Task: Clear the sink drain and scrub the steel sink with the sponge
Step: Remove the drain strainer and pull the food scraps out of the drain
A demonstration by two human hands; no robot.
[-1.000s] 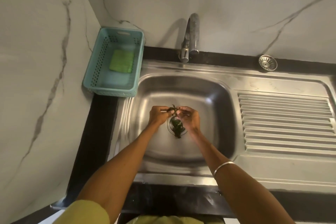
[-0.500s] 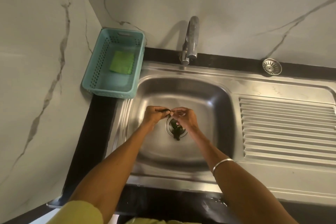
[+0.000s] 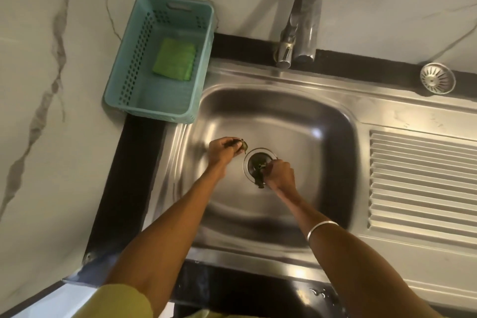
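Both hands are down in the steel sink (image 3: 322, 137), working right at the drain (image 3: 254, 160), so take the drain as the centre of everything. The left hand (image 3: 223, 150) sits just to the left of the drain, fingers curled in a tight pinch around a small dark scrap of leaf debris (image 3: 242, 146) that pokes out toward the drain rim. The right hand (image 3: 280, 175) is on the drain's near-right edge, fingertips closed narrow on more dark green debris (image 3: 259, 174) that lies in the drain opening and trails over its near rim. A silver bangle (image 3: 321, 228) rides the right forearm, nearer the camera than the drain.

The sponge (image 3: 174, 59), green and flat, is well away from the drain, up and to the left, lying on the floor of a teal plastic basket (image 3: 129, 59) that stands on the black counter in the corner, touching the sink's left rim. Beyond the drain, against the marbled wall, the tap (image 3: 302, 23) arches toward the basin. To the right of the drain runs the ribbed drainboard (image 3: 423, 183), and far off beyond it a loose round strainer (image 3: 437, 78) rests on the black ledge. A yellow-green sleeve (image 3: 118, 302) shows at the near edge.
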